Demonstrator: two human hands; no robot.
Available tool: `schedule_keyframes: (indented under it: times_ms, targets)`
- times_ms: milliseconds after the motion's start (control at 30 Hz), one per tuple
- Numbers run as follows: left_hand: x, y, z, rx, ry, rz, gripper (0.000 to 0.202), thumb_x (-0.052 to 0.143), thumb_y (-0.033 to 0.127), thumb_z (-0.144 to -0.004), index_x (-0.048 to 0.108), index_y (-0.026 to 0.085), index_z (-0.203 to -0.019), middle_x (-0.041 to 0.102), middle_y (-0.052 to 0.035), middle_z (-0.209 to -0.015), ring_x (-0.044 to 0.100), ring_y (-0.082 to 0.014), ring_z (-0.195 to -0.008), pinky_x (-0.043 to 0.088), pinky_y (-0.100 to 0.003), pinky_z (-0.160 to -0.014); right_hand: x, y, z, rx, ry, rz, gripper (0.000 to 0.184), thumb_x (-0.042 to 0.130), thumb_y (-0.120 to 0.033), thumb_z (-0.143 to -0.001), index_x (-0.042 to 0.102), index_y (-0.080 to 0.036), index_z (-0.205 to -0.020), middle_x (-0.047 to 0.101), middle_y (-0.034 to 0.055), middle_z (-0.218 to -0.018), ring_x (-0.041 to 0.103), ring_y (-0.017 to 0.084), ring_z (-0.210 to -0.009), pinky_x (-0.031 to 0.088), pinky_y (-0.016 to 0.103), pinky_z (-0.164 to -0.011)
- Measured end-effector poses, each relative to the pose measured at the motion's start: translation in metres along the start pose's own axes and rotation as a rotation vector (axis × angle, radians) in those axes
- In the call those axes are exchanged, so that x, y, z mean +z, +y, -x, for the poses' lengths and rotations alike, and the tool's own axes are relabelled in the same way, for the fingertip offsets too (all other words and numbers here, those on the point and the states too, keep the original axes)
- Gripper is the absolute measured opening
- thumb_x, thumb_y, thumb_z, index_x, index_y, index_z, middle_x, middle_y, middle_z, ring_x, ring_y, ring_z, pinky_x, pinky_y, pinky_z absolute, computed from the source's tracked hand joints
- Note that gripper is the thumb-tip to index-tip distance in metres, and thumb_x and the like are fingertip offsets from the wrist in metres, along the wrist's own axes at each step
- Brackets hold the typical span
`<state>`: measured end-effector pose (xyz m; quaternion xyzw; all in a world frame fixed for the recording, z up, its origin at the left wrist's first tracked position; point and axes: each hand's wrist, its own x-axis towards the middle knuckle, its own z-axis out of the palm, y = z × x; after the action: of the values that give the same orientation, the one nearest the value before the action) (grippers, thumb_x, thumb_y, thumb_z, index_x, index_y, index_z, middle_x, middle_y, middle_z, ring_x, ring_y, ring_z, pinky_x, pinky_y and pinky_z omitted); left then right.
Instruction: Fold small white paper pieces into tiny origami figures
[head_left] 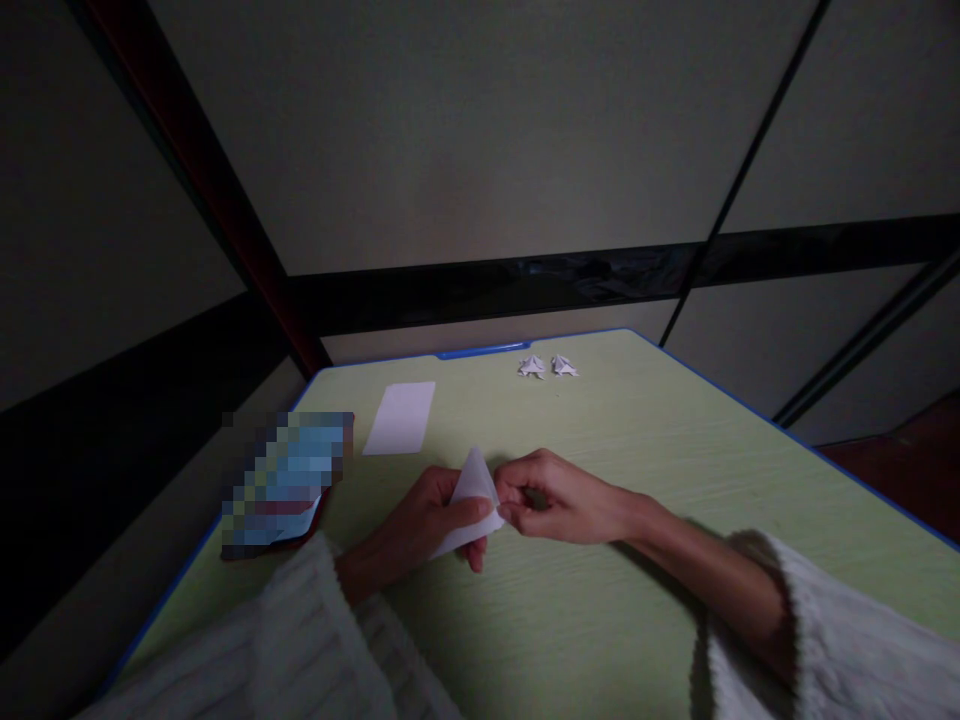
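A folded white paper piece (474,490), pointed at the top, is held just above the pale green table (600,620) between both my hands. My left hand (412,530) grips its lower left side with thumb over the paper. My right hand (555,495) pinches the right edge with closed fingers. Both arms wear white knit sleeves.
A flat white sheet of paper (400,417) lies farther back on the left. Two small folded paper figures (547,366) sit near the far edge. A pixelated device in a dark red case (281,490) rests at the left edge. The table has a blue rim.
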<state>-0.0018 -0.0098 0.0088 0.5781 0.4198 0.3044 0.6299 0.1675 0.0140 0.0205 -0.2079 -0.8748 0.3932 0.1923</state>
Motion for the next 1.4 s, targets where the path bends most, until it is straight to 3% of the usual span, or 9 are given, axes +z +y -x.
schedule_keyframes:
  times_ms: [233, 367, 633, 833, 1033, 1200, 1400]
  targets:
    - [0.0022, 0.0039, 0.0005, 0.009, -0.002, 0.024, 0.028, 0.054, 0.032, -0.061, 0.053, 0.01, -0.043, 0.054, 0.0003, -0.036, 0.046, -0.0074, -0.032, 0.032, -0.017, -0.035, 0.0006, 0.001, -0.0005, -0.055, 0.058, 0.107, 0.014, 0.04, -0.009, -0.066, 0.035, -0.015, -0.055, 0.031, -0.0056, -0.052, 0.029, 0.004, -0.048, 0.025, 0.016, -0.044]
    - [0.0033, 0.0057, -0.0003, 0.019, 0.042, 0.022, 0.028, 0.056, 0.033, -0.059, 0.053, 0.01, -0.042, 0.054, -0.0001, -0.036, 0.045, -0.0069, -0.031, 0.031, -0.016, -0.035, -0.0018, 0.003, -0.0005, -0.002, 0.016, -0.015, 0.013, 0.039, -0.016, -0.072, 0.039, -0.014, -0.059, 0.03, -0.0057, -0.052, 0.027, 0.004, -0.047, 0.023, 0.016, -0.042]
    - [0.0008, -0.0009, -0.0028, 0.001, -0.021, 0.025, 0.028, 0.056, 0.035, -0.059, 0.055, 0.01, -0.046, 0.054, -0.0006, -0.037, 0.047, -0.0085, -0.032, 0.033, -0.018, -0.034, -0.0029, 0.004, -0.0014, 0.043, -0.092, -0.235, 0.013, 0.037, -0.014, -0.074, 0.043, -0.011, -0.063, 0.04, -0.0031, -0.056, 0.035, 0.004, -0.05, 0.029, 0.016, -0.045]
    - [0.0017, 0.0025, -0.001, -0.01, -0.044, 0.022, 0.031, 0.055, 0.036, -0.059, 0.053, 0.01, -0.041, 0.052, -0.0003, -0.034, 0.045, -0.0076, -0.03, 0.032, -0.017, -0.033, 0.0007, 0.0027, -0.0008, 0.004, -0.012, -0.018, 0.013, 0.04, -0.011, -0.069, 0.037, -0.014, -0.057, 0.029, -0.0058, -0.052, 0.026, 0.004, -0.046, 0.022, 0.015, -0.041]
    - [0.0005, 0.0015, -0.0017, -0.045, -0.033, 0.049, 0.029, 0.054, 0.033, -0.059, 0.053, 0.01, -0.041, 0.052, -0.0003, -0.033, 0.045, -0.0076, -0.029, 0.03, -0.016, -0.031, -0.0006, -0.0001, -0.001, -0.086, 0.037, 0.16, 0.015, 0.04, -0.008, -0.066, 0.035, -0.015, -0.054, 0.032, -0.0049, -0.053, 0.03, 0.005, -0.05, 0.025, 0.017, -0.046]
    - [-0.0008, -0.0012, -0.0036, -0.035, -0.021, 0.086, 0.025, 0.056, 0.031, -0.057, 0.054, 0.01, -0.044, 0.054, -0.0003, -0.035, 0.047, -0.0087, -0.032, 0.032, -0.017, -0.033, -0.0029, 0.0022, -0.0005, -0.007, -0.009, 0.006, 0.012, 0.038, -0.012, -0.071, 0.04, -0.013, -0.06, 0.03, -0.0053, -0.053, 0.028, 0.004, -0.047, 0.023, 0.016, -0.042]
    - [0.0, 0.0011, -0.0035, 0.016, -0.021, 0.049, 0.027, 0.055, 0.036, -0.059, 0.056, 0.01, -0.051, 0.056, -0.0006, -0.04, 0.049, -0.0095, -0.036, 0.036, -0.019, -0.038, -0.0005, 0.0038, -0.0044, 0.072, -0.021, -0.311, 0.01, 0.037, -0.006, -0.067, 0.043, -0.012, -0.06, 0.041, -0.0038, -0.054, 0.037, 0.004, -0.049, 0.029, 0.015, -0.045]
